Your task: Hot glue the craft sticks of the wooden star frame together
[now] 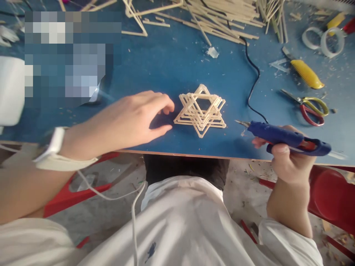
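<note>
sticks glued into a layered star [200, 111] sit at the centre of the frame on the blue tabletop [166, 62], near its front edge. the left hand [130, 118] comes in from the left, fingers loosely curled and open, holding nothing; its fingertips [168, 108] are just beside the star's left point, and whether they touch it cannot be told. the right hand [288, 160] at the lower right is clenched around a blue glue gun [285, 138], whose metal tip points left toward the star and stops a little short of it. a black cord [253, 79] runs from the gun up across the tabletop. scissors [310, 105] with red and yellow handles lie at the right, a yellow-handled knife [305, 72] above them, tape rolls [323, 38] in the upper right corner, and a heap of loose sticks [222, 16] along the top edge.
</note>
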Demonstrator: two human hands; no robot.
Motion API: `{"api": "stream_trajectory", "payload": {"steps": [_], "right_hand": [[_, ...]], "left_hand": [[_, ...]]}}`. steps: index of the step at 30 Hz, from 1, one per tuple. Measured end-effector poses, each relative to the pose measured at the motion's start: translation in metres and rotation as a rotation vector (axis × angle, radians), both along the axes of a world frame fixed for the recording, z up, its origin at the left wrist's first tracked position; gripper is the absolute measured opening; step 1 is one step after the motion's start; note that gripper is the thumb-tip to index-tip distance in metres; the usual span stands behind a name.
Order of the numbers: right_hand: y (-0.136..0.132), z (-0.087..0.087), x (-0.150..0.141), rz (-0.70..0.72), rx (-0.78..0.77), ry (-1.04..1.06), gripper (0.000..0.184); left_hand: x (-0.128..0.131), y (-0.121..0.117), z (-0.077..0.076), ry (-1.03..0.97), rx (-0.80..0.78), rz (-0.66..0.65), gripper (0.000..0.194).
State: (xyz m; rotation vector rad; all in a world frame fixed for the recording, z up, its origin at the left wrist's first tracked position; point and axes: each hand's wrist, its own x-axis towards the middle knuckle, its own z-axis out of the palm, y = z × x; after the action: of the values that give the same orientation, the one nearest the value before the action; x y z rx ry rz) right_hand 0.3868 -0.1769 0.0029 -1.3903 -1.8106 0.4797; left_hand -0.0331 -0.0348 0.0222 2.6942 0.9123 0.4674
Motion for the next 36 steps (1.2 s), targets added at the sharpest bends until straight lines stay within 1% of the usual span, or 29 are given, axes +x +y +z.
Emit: {"api": "stream_trajectory", "payload": {"steps": [1,3,5,9,11,13,15,18,21,24,28,30,32,34,36], "right_hand": [[0.0,-0.002,-0.001,-0.027,0.004,0.048,0.036],[0.0,-0.007,-0.005,-0.087,0.024,0.143,0.033],[0.001,-0.012,-0.011,-0.126,0.031,0.194,0.033],[0.005,-0.016,-0.027,-0.242,0.035,0.36,0.034],[0.012,-0.015,-0.036,-0.309,-0.015,0.489,0.036],[0.021,-0.013,-0.041,-0.289,-0.091,0.604,0.034],[0.03,-0.012,-0.041,-0.23,-0.147,0.658,0.036],[0.041,-0.013,-0.035,-0.179,-0.205,0.655,0.033],[0.045,-0.015,-0.032,-0.142,-0.239,0.66,0.033],[0.047,-0.019,-0.033,-0.13,-0.251,0.655,0.038],[0.055,-0.025,-0.031,-0.168,-0.236,0.66,0.051],[0.065,-0.029,-0.028,-0.152,-0.241,0.634,0.057],[0.082,-0.034,-0.026,-0.132,-0.242,0.587,0.06],[0.103,-0.039,-0.026,-0.139,-0.221,0.56,0.06],[0.124,-0.04,-0.03,-0.196,-0.215,0.51,0.054]], "left_hand": [[-0.001,-0.006,-0.008,-0.044,0.0,0.027,0.024],[0.002,-0.014,-0.02,-0.138,0.005,0.066,0.022],[0.009,-0.019,-0.028,-0.189,0.005,0.101,0.015],[0.023,-0.03,-0.031,-0.191,0.057,0.124,0.006],[0.026,-0.036,-0.03,-0.172,0.101,0.109,0.006],[0.029,-0.042,-0.029,-0.157,0.123,0.08,0.009],[0.03,-0.047,-0.028,-0.151,0.13,0.05,0.01],[0.032,-0.051,-0.025,-0.132,0.164,0.037,0.013],[0.033,-0.052,-0.024,-0.108,0.237,0.045,0.015],[0.033,-0.048,-0.024,-0.114,0.291,0.023,0.014],[0.033,-0.043,-0.024,-0.151,0.32,-0.006,0.018],[0.035,-0.041,-0.024,-0.154,0.333,-0.01,0.019],[0.036,-0.041,-0.026,-0.149,0.349,-0.013,0.019],[0.038,-0.043,-0.028,-0.143,0.355,-0.005,0.018],[0.04,-0.046,-0.028,-0.134,0.335,0.008,0.015]]}}
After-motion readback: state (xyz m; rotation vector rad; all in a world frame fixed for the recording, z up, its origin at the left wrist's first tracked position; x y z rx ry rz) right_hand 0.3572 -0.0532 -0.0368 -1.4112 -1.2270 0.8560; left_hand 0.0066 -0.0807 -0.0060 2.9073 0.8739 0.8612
